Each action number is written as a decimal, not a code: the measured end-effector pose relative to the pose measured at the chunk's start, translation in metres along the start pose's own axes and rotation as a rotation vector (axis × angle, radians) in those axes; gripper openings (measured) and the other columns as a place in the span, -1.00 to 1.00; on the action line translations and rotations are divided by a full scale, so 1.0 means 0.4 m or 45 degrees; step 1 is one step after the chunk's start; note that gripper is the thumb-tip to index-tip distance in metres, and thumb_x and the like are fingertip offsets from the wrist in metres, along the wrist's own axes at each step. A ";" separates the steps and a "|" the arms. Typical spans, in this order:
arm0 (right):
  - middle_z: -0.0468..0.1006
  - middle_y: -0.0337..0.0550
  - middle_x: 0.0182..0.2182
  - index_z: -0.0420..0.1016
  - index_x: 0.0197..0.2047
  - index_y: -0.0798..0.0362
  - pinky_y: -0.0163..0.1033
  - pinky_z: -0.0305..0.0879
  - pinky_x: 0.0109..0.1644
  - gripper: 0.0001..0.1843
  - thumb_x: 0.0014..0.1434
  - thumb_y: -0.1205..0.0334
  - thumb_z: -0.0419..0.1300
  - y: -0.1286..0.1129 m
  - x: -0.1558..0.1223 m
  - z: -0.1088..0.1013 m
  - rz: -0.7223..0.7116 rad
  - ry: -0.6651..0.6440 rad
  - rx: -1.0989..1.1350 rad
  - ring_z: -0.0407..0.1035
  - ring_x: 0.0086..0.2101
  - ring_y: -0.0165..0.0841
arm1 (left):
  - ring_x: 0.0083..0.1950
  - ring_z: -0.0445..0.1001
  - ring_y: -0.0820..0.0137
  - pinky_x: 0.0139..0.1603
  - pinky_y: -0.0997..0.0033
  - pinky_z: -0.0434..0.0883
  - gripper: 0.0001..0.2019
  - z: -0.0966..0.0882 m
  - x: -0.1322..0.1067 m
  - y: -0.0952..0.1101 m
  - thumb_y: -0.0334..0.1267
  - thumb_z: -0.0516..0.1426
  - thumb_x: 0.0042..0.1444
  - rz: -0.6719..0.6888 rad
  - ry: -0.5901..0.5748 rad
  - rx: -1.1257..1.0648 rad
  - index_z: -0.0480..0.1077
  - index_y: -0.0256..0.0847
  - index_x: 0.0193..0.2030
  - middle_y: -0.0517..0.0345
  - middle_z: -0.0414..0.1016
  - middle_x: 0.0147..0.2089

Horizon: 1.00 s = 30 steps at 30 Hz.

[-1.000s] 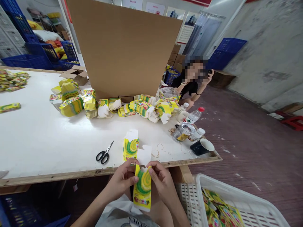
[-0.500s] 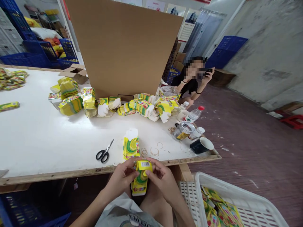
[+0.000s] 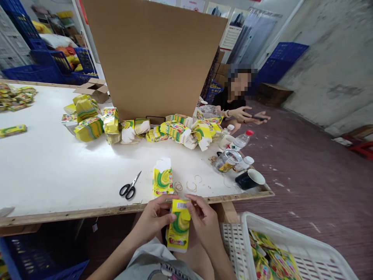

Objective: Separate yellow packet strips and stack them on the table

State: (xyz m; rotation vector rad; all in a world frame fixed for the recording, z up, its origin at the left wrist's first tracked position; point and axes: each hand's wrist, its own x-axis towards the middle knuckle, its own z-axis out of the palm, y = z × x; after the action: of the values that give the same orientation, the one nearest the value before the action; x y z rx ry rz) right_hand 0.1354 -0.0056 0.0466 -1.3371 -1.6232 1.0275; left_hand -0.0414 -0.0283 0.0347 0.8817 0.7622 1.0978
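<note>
Between my hands, over my lap at the table's front edge, is a small yellow and green carton [image 3: 178, 231] with a barcode near its top. My left hand [image 3: 155, 218] grips its left side, thumb on the front face. My right hand [image 3: 202, 216] pinches the upper right corner by the flap. Just beyond, a stack of flat yellow cartons [image 3: 162, 179] lies on the table, with loose rubber bands [image 3: 191, 186] to its right. Black-handled scissors [image 3: 130, 186] rest partly open left of the stack.
A cardboard sheet [image 3: 157, 58] stands upright behind a row of carton bundles [image 3: 177, 131]. Bottles and a dark mug [image 3: 244, 181] crowd the right corner. A white basket [image 3: 314, 245] with packets stands at lower right. A person [image 3: 233, 103] sits beyond, holding a phone.
The carton has come slightly lower and more upright, its front face turned more toward me. My right fingers have moved up to its top corner. The other person has lowered the phone.
</note>
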 end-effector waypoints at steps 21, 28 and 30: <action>0.61 -0.05 -0.55 0.67 -0.37 0.08 -0.20 0.34 -0.43 -0.37 -0.06 -0.38 0.22 0.046 -0.007 -0.034 0.377 0.162 0.189 0.37 -0.57 -0.27 | 0.19 0.48 0.30 0.23 0.20 0.44 -0.62 -0.097 0.011 -0.041 -0.50 -0.01 0.26 0.952 0.225 1.523 0.46 -0.13 0.10 0.01 0.59 0.08; 0.65 -0.07 -0.42 0.65 -0.36 0.10 -0.22 0.41 -0.33 -0.52 -0.19 -0.15 0.45 0.052 0.000 0.032 0.422 0.168 0.543 0.49 -0.39 -0.21 | 0.40 0.18 0.17 0.36 0.12 0.26 -0.56 -0.034 -0.044 -0.068 -0.45 0.10 0.23 0.788 0.016 1.031 0.34 -0.13 0.24 -0.11 0.33 0.33; 0.67 -0.03 -0.33 0.64 -0.29 0.07 -0.15 0.45 -0.19 -0.56 -0.14 -0.08 0.45 0.049 -0.015 0.028 0.381 0.188 0.587 0.52 -0.29 -0.16 | 0.42 0.15 0.11 0.37 0.10 0.21 -0.50 -0.025 -0.036 -0.067 -0.31 0.16 0.21 0.623 0.217 0.591 0.28 -0.13 0.29 -0.13 0.23 0.38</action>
State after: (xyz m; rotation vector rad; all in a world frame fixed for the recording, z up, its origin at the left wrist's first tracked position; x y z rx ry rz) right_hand 0.1329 -0.0103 0.0241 -1.3164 -1.0121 1.3474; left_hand -0.0430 -0.0453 0.0076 1.4317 0.9943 1.4669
